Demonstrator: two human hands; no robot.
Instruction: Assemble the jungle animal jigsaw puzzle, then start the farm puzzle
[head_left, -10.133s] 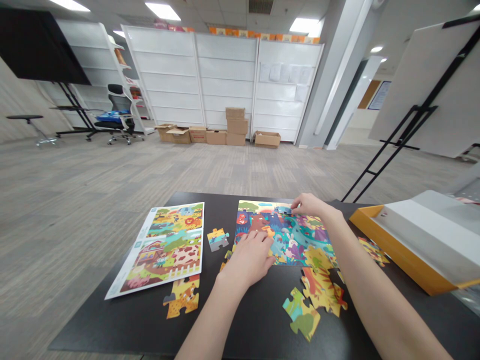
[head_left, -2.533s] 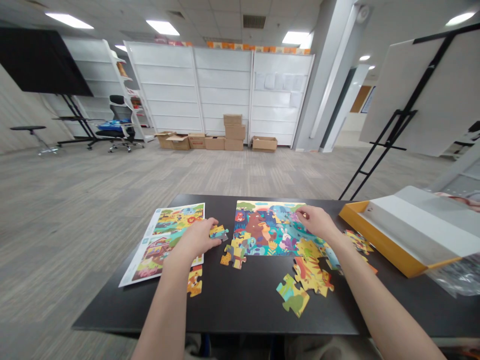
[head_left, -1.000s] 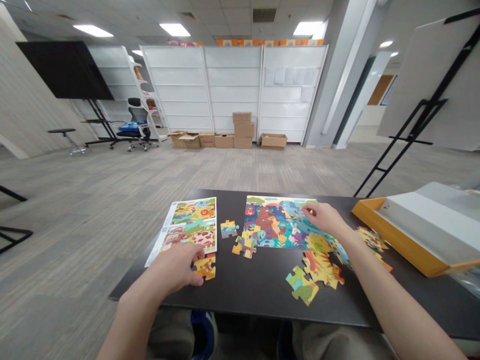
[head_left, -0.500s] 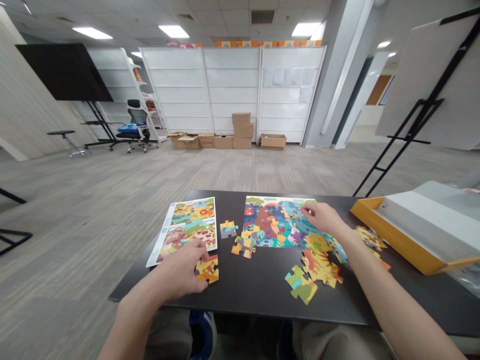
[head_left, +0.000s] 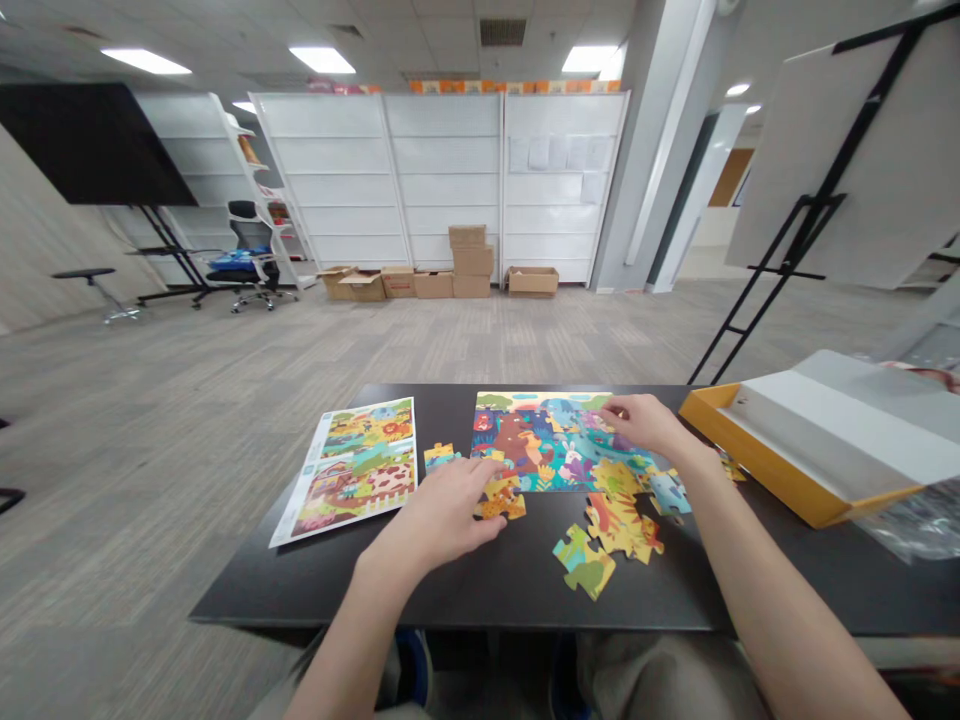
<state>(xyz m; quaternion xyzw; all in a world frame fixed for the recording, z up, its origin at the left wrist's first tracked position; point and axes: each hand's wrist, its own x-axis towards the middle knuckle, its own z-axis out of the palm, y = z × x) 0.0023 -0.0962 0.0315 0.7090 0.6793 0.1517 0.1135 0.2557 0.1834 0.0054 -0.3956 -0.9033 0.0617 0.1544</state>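
My left hand (head_left: 454,508) is low over the table, thumb and fingers closed around the edges of an orange spotted puzzle piece (head_left: 504,500). Partly behind its fingers lies a yellow and blue puzzle piece (head_left: 439,455). My right hand (head_left: 643,422) pinches a puzzle piece, mostly covered by its fingertips, at the upper right of the colourful animal puzzle (head_left: 529,440). Below the puzzle are joined yellow and orange pieces (head_left: 621,525) and a green piece (head_left: 585,563). A pale blue piece (head_left: 670,492) sits near my right forearm.
A printed picture sheet (head_left: 349,470) lies on the left of the black table (head_left: 480,590). An open yellow box (head_left: 795,470) stands at the right, with clear plastic (head_left: 907,525) beside it. Cardboard boxes (head_left: 469,262) line the far shelves.
My left hand has moved right from beside the picture sheet, bringing the orange spotted piece close to the puzzle. My right hand stays at the puzzle's upper right. The view has turned slightly right.
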